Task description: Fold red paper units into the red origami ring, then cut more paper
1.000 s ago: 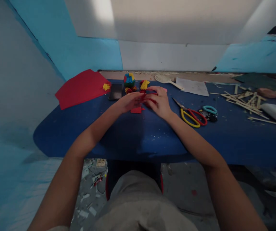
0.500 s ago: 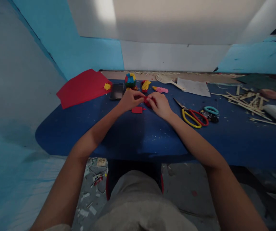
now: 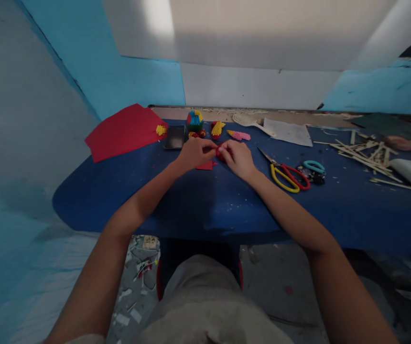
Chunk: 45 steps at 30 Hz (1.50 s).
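Note:
A small red piece, seemingly of folded paper, is held above the blue table between my two hands. My right hand is closed around its right side and covers much of it. At its left edge, my left hand pinches with thumb and forefinger. Just below my left fingers lies a flat red paper rectangle, partly covered. Behind my hands stand a blue, yellow and green ball-like model, a yellow-and-red model and a pink one with a yellow tip.
Scissors with yellow and red handles lie right of my right hand, beside a teal ring. A phone and red sheet are at left. A white slotted spoon, paper and wooden sticks lie at right.
My left hand has shifted slightly down, covering more of the red rectangle. My right hand keeps its grip on the red piece. The view has moved a little.

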### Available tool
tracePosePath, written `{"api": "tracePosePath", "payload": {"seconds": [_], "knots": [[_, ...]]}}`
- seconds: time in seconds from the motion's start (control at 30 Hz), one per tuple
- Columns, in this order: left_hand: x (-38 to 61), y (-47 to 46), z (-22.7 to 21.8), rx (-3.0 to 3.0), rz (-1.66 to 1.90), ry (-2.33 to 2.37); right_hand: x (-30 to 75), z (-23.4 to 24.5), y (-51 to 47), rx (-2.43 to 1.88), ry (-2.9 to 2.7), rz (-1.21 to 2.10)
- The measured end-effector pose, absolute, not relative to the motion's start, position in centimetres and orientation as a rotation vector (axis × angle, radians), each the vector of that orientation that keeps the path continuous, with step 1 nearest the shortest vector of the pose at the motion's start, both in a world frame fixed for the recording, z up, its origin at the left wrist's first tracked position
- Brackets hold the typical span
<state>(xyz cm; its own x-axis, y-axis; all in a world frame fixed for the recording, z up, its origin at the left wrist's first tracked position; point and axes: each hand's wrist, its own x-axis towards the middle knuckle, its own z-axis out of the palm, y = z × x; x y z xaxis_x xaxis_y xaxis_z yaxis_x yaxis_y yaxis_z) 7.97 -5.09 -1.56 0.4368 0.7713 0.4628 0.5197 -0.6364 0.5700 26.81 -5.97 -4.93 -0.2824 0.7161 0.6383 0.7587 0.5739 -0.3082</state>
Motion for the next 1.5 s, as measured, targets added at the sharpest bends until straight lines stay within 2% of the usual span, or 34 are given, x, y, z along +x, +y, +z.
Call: {"api": "tracePosePath", "payload": {"seconds": [0.2,0.33,0.47,0.7,0.9,1.1,1.5], "knots": [[8.0,-5.1,-1.9,2.391,1.091,1.080,26.5,-5.0,-5.9,-1.129,-1.941,0.056],[8.4,-4.6,-2.6,2.145,1.331,1.015,25.8,-5.6,-5.3,-1.018,-1.664,0.380],[8.8,-4.3,-2.9,1.952,1.381,0.912,25.1,-6.0,-5.0,-0.942,-1.548,0.576],[8.9,-4.4,-2.4,1.894,1.364,0.877,25.4,-4.6,-6.2,-0.939,-1.553,0.381],[7.9,-4.3,-1.4,2.037,1.125,0.841,26.3,-4.1,-6.8,-0.981,-1.710,0.266],[8.3,-4.3,-2.1,2.157,1.248,1.062,26.3,-4.7,-6.7,-1.039,-1.716,0.271],[7.8,-3.9,-1.6,1.955,1.164,0.903,26.2,-5.2,-5.3,-0.783,-1.616,0.783]]}}
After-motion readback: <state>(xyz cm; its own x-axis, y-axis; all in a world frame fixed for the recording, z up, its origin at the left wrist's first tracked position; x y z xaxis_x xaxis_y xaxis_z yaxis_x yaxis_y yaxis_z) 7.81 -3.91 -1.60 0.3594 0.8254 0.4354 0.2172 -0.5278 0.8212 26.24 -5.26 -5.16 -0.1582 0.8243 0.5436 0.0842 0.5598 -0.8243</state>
